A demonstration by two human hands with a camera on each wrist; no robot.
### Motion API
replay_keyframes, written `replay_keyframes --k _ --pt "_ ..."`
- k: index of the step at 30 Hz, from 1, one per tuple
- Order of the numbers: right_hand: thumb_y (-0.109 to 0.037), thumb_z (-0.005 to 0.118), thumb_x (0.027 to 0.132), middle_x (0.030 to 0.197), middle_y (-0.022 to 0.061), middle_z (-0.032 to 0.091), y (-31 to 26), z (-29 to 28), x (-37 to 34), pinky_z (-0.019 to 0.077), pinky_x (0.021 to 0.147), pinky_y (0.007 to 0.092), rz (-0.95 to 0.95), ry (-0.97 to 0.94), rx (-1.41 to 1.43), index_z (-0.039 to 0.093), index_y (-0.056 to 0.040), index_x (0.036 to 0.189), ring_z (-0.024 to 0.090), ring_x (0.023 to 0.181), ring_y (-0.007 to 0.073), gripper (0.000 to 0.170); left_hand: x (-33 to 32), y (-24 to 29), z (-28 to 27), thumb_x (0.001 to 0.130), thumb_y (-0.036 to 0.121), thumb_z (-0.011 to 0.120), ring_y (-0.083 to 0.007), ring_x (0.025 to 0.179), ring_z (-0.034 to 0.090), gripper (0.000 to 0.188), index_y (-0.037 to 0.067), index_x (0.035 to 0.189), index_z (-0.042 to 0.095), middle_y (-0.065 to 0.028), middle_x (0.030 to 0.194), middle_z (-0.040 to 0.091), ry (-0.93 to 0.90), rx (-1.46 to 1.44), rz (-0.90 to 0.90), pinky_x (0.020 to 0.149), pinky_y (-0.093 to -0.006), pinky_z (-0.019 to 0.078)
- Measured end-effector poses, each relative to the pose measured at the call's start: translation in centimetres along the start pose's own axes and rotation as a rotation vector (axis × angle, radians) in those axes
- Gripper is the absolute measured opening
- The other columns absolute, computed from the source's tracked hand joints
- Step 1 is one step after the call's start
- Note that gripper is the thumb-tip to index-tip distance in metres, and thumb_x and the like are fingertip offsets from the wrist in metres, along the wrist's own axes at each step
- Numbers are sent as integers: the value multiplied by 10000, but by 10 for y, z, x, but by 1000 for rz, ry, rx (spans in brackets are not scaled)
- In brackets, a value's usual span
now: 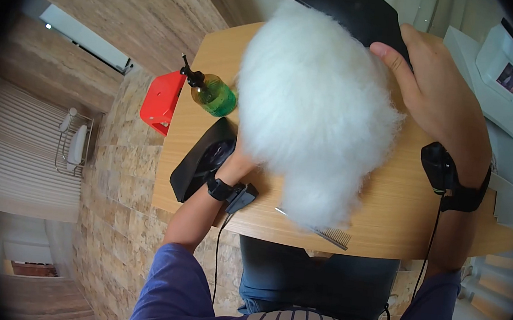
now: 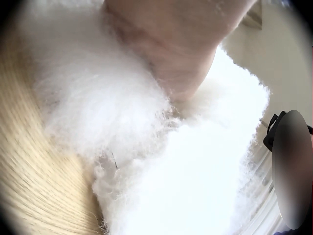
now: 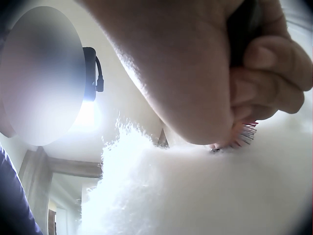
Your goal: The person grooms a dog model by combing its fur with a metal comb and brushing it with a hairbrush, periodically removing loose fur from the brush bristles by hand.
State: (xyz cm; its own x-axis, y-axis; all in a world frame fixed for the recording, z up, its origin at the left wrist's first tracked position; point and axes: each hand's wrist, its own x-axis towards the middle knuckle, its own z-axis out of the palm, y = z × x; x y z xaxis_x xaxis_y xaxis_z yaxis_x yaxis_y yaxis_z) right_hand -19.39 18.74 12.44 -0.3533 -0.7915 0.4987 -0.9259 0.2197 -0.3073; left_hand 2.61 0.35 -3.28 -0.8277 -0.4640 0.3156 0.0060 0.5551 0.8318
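A fluffy white furry mass covers the middle of the wooden table; it also fills much of the left wrist view, as white fur. My left hand goes in beside and under it, with its fingers hidden; in the left wrist view, only part of that hand shows against the fur. At the far right side of the fur is my right hand. In the right wrist view, this hand curls its fingers round the dark handle of a brush, whose pins touch the fur.
A metal comb lies at the table's near edge, partly under the fur. Left of the fur are a green spray bottle and a black pouch. A large black object is at the far edge. A red stool stands beyond the left side.
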Motion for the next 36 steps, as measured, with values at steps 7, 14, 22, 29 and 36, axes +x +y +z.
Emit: replay_keyframes --k 7,14,22,29,36 --pt "-395 547 1017 742 252 557 0 -3 -7 436 685 435 -33 -4 72 559 65 1023 528 699 405 461 3 -2 -4 716 236 859 -310 1294 516 883 -31 1424 404 -198 1410 517 7 8 39 1088 -427 406" --pt "-413 608 977 710 249 549 -32 -28 -21 419 618 433 88 -153 95 558 61 1079 521 647 391 487 6 -4 -5 715 234 858 -310 1292 518 879 -32 1421 408 -198 1406 521 14 10 75 1086 -427 408" --pt "-399 674 927 589 234 494 -46 -36 -42 390 520 458 -60 -160 168 525 29 932 503 536 418 453 -12 -1 -19 714 231 857 -310 1288 522 874 -34 1417 411 -198 1402 525 9 23 103 1084 -427 410" --pt "-401 684 916 536 212 471 -54 -45 -47 373 499 473 -78 -229 87 513 20 965 493 506 417 457 -3 -3 -18 713 229 857 -310 1286 524 870 -35 1414 415 -198 1398 528 18 36 124 1081 -427 412" --pt "-430 685 901 516 197 481 -61 -53 -47 385 499 469 -18 -351 82 544 24 1047 513 510 420 497 -8 -1 -16 712 227 856 -310 1283 527 866 -36 1411 418 -198 1394 532 39 57 120 1079 -427 414"
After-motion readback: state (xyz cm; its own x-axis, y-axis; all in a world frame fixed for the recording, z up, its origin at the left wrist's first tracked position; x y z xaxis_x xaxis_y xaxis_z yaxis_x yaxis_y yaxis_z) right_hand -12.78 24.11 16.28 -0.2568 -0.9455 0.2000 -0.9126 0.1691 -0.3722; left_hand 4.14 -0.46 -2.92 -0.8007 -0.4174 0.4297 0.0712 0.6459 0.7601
